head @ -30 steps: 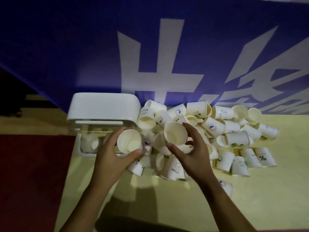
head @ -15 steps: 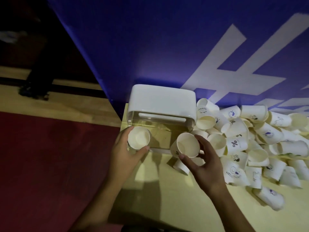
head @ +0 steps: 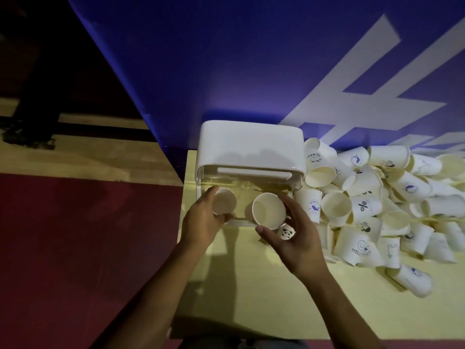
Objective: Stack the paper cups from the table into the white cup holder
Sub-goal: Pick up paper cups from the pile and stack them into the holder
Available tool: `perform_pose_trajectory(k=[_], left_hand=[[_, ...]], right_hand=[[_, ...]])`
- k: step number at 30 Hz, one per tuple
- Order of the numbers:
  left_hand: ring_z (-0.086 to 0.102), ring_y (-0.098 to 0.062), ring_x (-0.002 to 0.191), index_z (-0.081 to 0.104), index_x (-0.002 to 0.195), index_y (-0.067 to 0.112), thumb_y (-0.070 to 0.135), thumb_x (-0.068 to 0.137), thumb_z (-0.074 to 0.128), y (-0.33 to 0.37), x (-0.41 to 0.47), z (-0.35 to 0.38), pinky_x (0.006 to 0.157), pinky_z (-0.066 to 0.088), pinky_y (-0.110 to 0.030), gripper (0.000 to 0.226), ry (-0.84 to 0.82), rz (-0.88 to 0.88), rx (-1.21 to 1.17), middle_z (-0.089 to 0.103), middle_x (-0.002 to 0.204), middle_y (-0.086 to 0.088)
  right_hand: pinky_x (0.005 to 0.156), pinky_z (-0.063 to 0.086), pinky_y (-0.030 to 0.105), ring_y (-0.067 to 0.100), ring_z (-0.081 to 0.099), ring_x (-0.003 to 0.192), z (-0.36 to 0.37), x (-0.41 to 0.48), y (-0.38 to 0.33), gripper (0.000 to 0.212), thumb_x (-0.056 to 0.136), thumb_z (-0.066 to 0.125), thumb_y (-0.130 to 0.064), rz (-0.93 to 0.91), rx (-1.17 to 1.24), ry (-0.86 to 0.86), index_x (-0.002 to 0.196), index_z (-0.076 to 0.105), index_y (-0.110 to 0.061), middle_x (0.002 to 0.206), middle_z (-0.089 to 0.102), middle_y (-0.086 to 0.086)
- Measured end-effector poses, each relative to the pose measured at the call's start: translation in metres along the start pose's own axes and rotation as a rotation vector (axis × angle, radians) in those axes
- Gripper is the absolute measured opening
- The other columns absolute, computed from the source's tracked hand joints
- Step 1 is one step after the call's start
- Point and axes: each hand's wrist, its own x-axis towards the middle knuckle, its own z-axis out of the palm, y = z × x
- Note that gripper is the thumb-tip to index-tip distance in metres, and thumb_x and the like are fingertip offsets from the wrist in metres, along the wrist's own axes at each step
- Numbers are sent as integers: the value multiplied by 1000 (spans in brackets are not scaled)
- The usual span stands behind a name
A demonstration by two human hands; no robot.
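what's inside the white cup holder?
Through the clear front of the cup holder, only the left hand's cup shows, at its left side. The right hand's cup covers the right side; the white top hides the rest.

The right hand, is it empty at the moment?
No, the right hand grips an open paper cup just in front of the white cup holder.
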Motion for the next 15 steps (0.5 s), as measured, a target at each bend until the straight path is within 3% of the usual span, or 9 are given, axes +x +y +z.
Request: perform_pose_trajectory(k=[3,5,7,11,13,15], left_hand=[[66,-19,111,50,135,42,31,72,89,-4,2,-1,90,57,-40,75,-39,3,-31,68,126,6],[59,-18,122,41,151,27,30,74,88,-5,-1,-6,102,51,-38,90,-105,-18,-74,60,139,3],[57,-13,124,33,156,23,30,75,87,-10,-3,-12,102,49,-34,97,-141,-13,-129,58,139,6],[60,3,119,43,149,35,19,87,79,-31,-11,-18,94,50,-17,73,-127,-46,-260,63,131,20],[60,-1,122,49,148,32,10,99,62,-28,-12,-23,92,48,-12,55,-77,-108,-373,62,131,20],[61,0,117,55,143,29,16,107,50,-20,-10,-23,85,46,-8,39,-26,-140,-437,62,125,25]], right_hand=[[98,55,35,7,63,117,20,12,-3,79,72,91,-43,-77,-28,-16,138,54,-24,132,63,-10],[100,53,35,9,60,123,36,19,-4,79,74,91,-42,-173,-54,-35,139,53,-19,135,61,-9],[102,52,37,9,58,126,51,26,-2,79,76,89,-45,-218,-85,-92,141,52,-20,137,59,-10],[105,49,32,9,54,131,71,38,9,81,78,83,-54,-206,-183,-162,145,48,-24,144,56,-10],[105,49,30,10,54,131,78,43,17,82,78,80,-57,-209,-230,-187,146,48,-24,145,55,-9],[105,49,33,13,53,132,84,48,24,83,78,80,-57,-204,-275,-227,147,48,-24,146,54,-7]])
